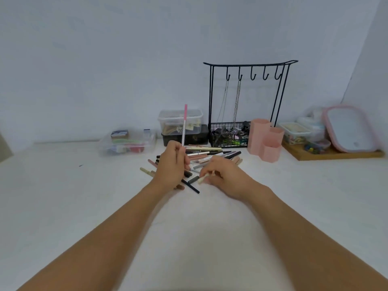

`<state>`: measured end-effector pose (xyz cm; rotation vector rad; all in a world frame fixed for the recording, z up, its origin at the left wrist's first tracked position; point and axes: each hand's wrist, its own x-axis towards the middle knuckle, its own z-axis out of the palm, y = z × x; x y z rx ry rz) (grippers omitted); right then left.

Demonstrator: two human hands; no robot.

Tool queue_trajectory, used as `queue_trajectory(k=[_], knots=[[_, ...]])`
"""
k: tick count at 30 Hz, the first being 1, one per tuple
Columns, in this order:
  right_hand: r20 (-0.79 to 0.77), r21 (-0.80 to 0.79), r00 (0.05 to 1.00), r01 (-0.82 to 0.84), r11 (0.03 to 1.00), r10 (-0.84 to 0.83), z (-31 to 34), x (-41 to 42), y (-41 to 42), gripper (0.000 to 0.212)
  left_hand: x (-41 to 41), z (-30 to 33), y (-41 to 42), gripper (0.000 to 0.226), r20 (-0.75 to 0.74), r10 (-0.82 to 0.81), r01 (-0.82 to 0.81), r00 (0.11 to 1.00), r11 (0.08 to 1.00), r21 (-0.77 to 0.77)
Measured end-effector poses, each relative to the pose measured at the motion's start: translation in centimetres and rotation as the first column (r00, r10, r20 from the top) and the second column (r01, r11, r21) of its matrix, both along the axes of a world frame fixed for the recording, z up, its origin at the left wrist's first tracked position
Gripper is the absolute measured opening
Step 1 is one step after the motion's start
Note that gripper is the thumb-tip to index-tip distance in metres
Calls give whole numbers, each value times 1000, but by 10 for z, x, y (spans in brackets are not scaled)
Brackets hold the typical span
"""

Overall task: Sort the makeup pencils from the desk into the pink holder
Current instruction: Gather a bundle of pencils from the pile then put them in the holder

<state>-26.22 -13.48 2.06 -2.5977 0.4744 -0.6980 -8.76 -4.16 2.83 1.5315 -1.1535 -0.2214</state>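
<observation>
White desk (63,196), lower frame, item list. Centre of frame: a loose pile of makeup pencils (212,156), black, beige, pink and grey, lying crosswise. Your left hand (171,164), over the pile's left part, has its fingers curled round one pink-capped white pencil (184,124), held upright, tip toward upper centre. Your right hand (224,175), just right of it, pinches a cream pencil (204,177) low at the pile's near edge; motion blur hides the exact finger lie. Right of centre: pink holder (265,138), three hexagonal tubes, upright, near the pile but apart from it. Behind it: black wire rack (247,101) with hooks, two chains hung. Left of the rack: clear lidded box (180,120) stacked on a dark one.
</observation>
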Motion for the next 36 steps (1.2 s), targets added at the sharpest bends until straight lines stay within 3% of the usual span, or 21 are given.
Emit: queue_trajectory(k=[3, 5, 7, 9, 12, 17, 24, 29, 30, 31, 33, 34, 36], knots=[[339, 158, 936, 37, 987, -89, 11, 7, 3, 7, -18, -2, -12, 15, -138, -32, 23, 990, 997, -70], [535, 214, 824, 81, 974, -186, 20, 10, 1, 5, -28, -11, -17, 19, -223, -26, 8, 975, 997, -79], [644, 420, 706, -6, 908, -294, 29, 9, -3, 7, -31, -12, -17, 25, -293, -71, 50, 953, 996, -79], [662, 615, 631, -148, 775, -405, 32, 7, -6, 10, -27, -10, -12, 30, -333, -165, 148, 928, 986, -76], [618, 750, 655, -324, 576, -436, 33, 6, -3, 12, -24, -11, 0, 31, -328, -285, 293, 901, 956, -24], [616, 766, 707, -437, 472, -346, 32, 12, 5, 7, -31, -11, 6, 29, -230, -320, 344, 919, 936, 72], [591, 728, 744, -327, 602, -311, 28, 12, -4, 6, -30, -18, 0, 34, -171, -382, 399, 908, 914, 74], [502, 739, 828, -260, 622, -251, 25, 9, -10, 13, -33, -17, 1, 20, -147, -410, 427, 900, 896, 118], [461, 708, 852, -185, 682, -248, 25, 6, -12, 15, -33, -17, 2, 20, -163, -388, 408, 907, 905, 116], [403, 618, 880, -57, 784, -254, 26, 2, -17, 16, -32, -16, 2, 20, -199, -355, 379, 914, 920, 102], [205, 266, 940, 215, 940, -273, 27, -9, -28, 18, -29, -13, 0, 22, -334, -274, 308, 902, 950, 52], [56, 111, 961, 264, 958, -272, 27, -13, -32, 20, -27, -11, -1, 24, -412, -237, 274, 880, 961, 33], [-210, -29, 944, 255, 967, -255, 24, -17, -34, 28, -22, -7, -2, 28, -505, -171, 212, 846, 977, 23]])
